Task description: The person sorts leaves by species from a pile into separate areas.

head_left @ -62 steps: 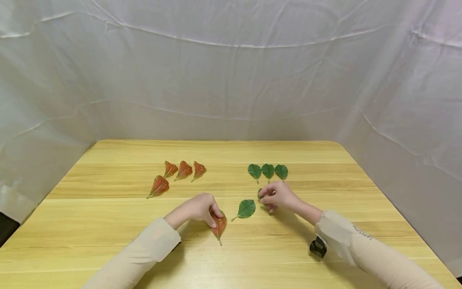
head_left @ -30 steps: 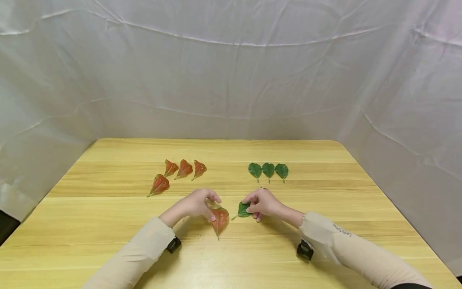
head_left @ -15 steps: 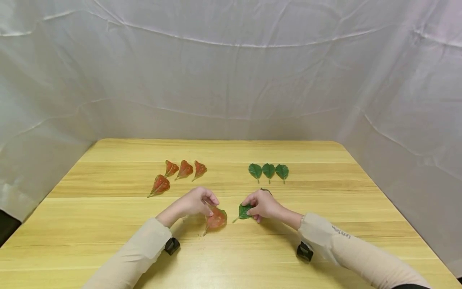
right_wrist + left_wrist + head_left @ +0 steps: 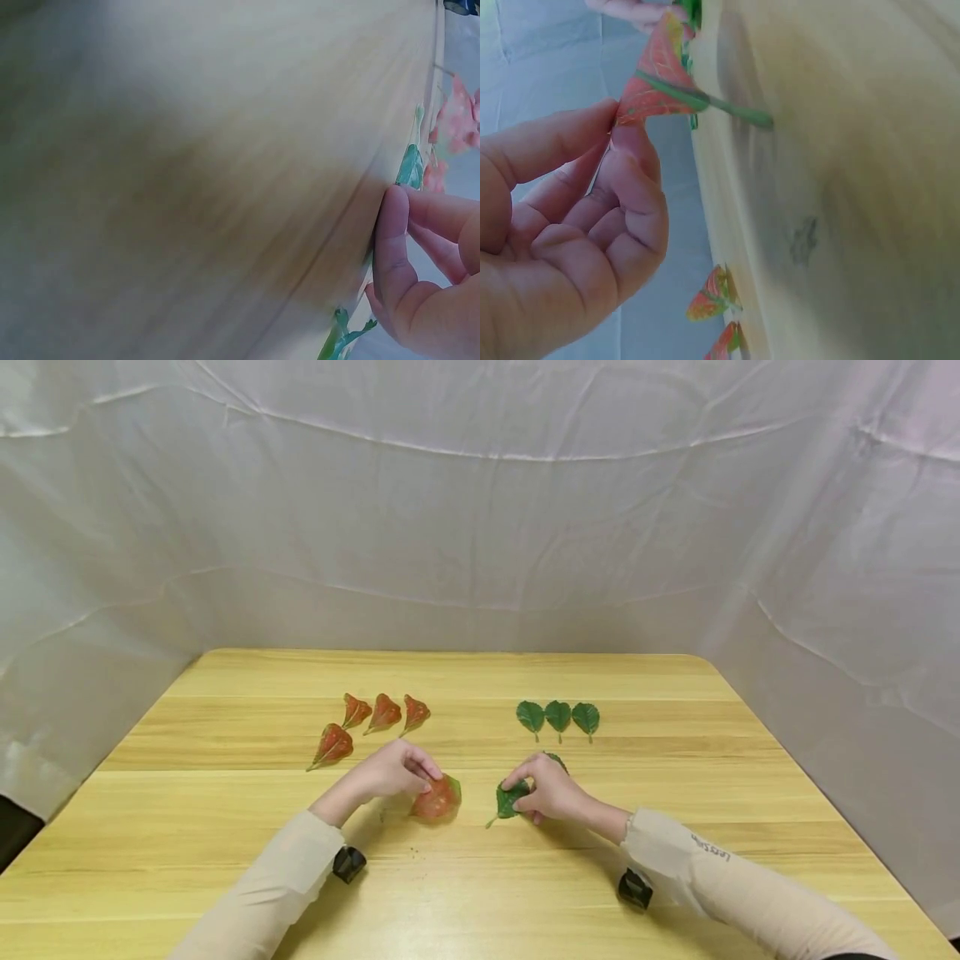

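My left hand (image 4: 390,770) pinches a red leaf (image 4: 438,800) by its edge between thumb and forefinger. In the left wrist view that red leaf (image 4: 660,79) is raised off the table, its green stem pointing towards the wood. My right hand (image 4: 553,789) pinches a green toothed leaf (image 4: 510,799) by its right side, low over the table, stem towards the front left. Another green leaf (image 4: 557,762) shows just behind the right hand, mostly hidden by it. In the right wrist view, thumb and forefinger meet on the held green leaf (image 4: 411,166).
At the back left of the wooden table (image 4: 480,893) lie several red leaves (image 4: 384,712), three in a row and one (image 4: 333,745) in front. A row of three green leaves (image 4: 558,716) lies at the back right. A pale cloth (image 4: 480,527) hangs round the table.
The left hand lifted its red leaf and moved it left and back, turning it. The right hand left the green leaf behind, came left and took hold of the nearer green leaf, tilting it slightly.
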{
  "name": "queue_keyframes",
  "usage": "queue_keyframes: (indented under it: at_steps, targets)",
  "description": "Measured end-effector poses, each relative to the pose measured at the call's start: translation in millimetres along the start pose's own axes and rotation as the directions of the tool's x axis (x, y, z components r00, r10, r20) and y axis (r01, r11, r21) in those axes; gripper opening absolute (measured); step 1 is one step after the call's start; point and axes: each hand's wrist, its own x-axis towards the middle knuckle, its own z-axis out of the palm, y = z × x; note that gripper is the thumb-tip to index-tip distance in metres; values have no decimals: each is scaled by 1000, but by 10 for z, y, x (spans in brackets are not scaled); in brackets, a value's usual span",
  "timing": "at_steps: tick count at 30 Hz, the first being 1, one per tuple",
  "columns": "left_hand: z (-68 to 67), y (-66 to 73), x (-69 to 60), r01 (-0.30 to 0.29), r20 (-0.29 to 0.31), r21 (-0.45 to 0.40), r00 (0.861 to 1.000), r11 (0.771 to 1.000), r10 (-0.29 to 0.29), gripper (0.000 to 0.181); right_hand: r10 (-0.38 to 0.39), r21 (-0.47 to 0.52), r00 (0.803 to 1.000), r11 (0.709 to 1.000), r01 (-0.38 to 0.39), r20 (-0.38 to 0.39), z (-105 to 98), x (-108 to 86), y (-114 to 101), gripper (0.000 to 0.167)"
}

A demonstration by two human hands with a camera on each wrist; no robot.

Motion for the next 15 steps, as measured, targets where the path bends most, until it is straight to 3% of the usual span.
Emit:
queue_keyframes:
  at_steps: [9,15]
  targets:
    - [-155,-39,-39,-27,-96,91,995,995,36,13,-2,-9,1000,1000,2,-9,2,-7,-4,14]
    - [-271,-85,-52,11,-174,174,985,985,19,13,14,-39,1000,999,-14,-9,-8,8,-24,15]
